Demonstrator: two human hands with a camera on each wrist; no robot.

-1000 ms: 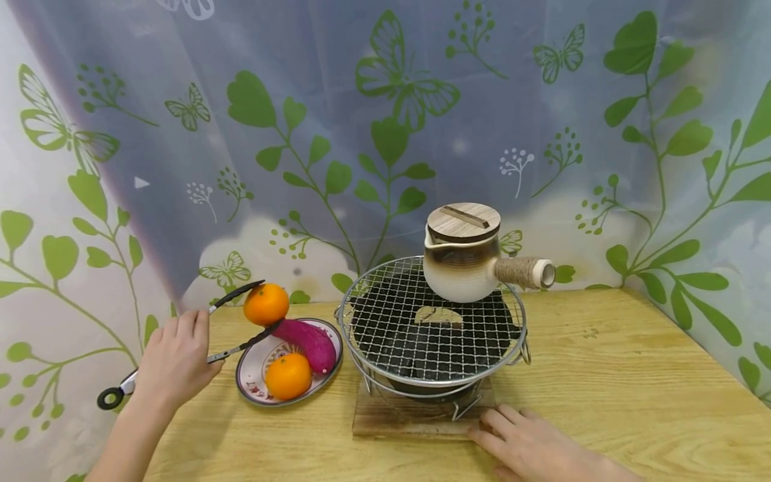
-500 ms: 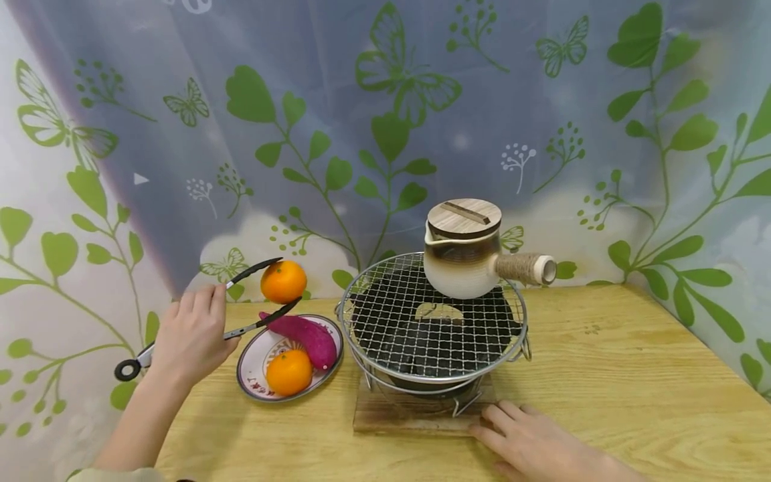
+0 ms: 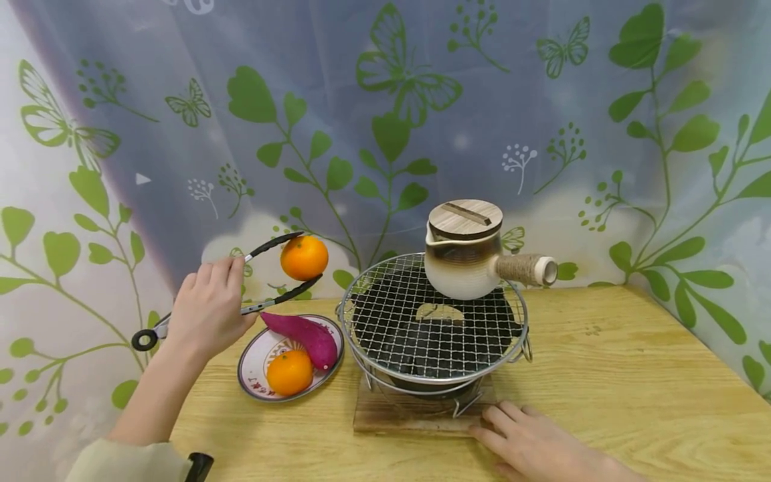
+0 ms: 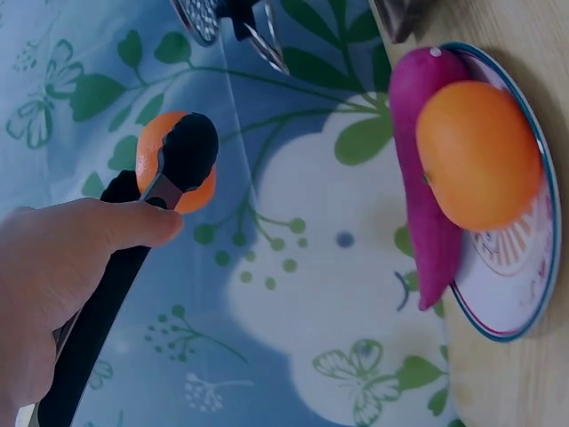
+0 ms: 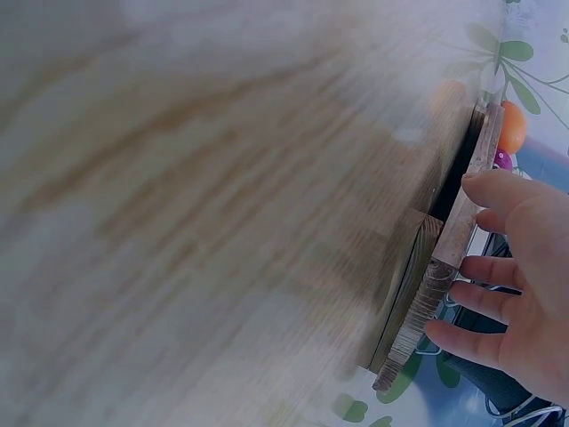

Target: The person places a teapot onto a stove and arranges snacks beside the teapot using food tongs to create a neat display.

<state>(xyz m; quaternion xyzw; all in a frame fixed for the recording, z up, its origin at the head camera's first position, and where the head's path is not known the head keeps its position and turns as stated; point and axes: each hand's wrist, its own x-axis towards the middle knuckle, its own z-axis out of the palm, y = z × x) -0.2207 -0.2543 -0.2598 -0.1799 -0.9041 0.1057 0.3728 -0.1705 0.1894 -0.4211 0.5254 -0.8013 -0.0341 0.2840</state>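
Note:
My left hand (image 3: 207,304) grips a pair of tongs (image 3: 265,248) with black tips, and a mandarin orange (image 3: 304,258) is pinched between those tips, raised above the plate. In the left wrist view, my thumb presses along the tongs' arm. Below, the oval plate (image 3: 253,358) carries a second mandarin (image 3: 290,373) and a purple sweet potato (image 3: 307,338). My right hand (image 3: 533,438) lies with loosely extended fingers at the front right corner of the wooden board (image 3: 415,416); in the right wrist view its fingertips (image 5: 471,182) touch the board's edge.
A round grill with a wire mesh (image 3: 391,335) stands on the board. At the back right of the mesh sits a ceramic pot (image 3: 460,271) with a wooden lid and a twine-wrapped handle pointing right. A patterned curtain (image 3: 337,100) hangs behind the wooden table (image 3: 614,375).
My left hand has moved up and to the right, lifting the tongs and mandarin away from the plate, towards the grill. The right hand has stayed at the board.

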